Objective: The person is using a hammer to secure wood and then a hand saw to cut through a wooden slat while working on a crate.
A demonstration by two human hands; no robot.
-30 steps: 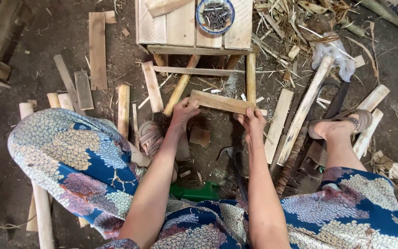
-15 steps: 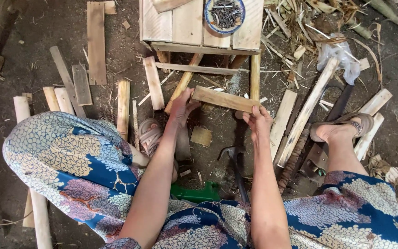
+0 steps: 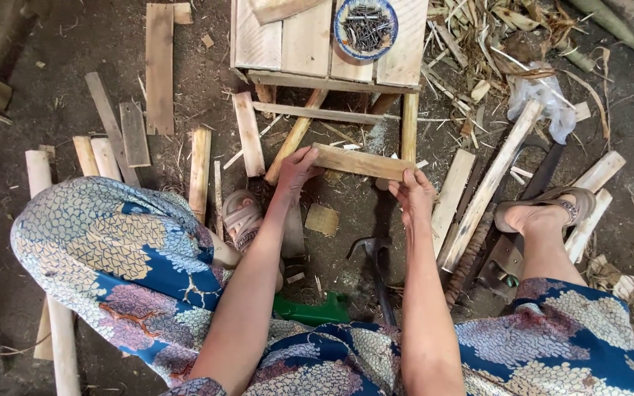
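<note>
Both the left hand (image 3: 296, 167) and right hand (image 3: 412, 194) grip a short wooden slat (image 3: 361, 163) by its ends, held just beyond them against the crate frame (image 3: 324, 81), not yet nailed; the hammer (image 3: 376, 253) lies untouched below the right hand

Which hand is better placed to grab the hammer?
Probably right. The right hand holds the slat's end almost directly above the hammer on the ground. The left hand grips the far end, farther from it.

Single view, head-mounted, looking steeply down past patterned knees to dirt floor (image 3: 53, 88). Close range, arm's reach. Forearms entering from 6 o'clock; left hand (image 3: 296, 167) and right hand (image 3: 414, 196) near centre; plank frame (image 3: 288, 44) at 12 o'clock. No second view, nothing shared.
</note>
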